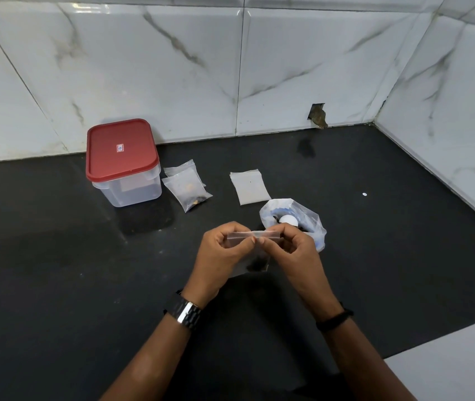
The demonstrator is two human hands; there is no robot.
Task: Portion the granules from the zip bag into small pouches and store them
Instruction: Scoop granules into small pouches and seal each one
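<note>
Above the black counter, my left hand (222, 250) and my right hand (291, 247) both pinch the top strip of a small clear pouch (255, 235). Dark granules show in its lower part, between my palms. Just behind my right hand stands the open zip bag (310, 219), with a white scoop (288, 219) inside it. Two filled pouches (187, 186) lie beside a clear storage box with a red lid (120, 149) at the back left. A stack of flat unfilled pouches (249, 186) lies behind the zip bag.
The black counter (71, 270) meets white marble-pattern wall tiles at the back and right. A small white speck (364, 194) lies to the right. A pale surface (456, 366) borders the counter at the lower right.
</note>
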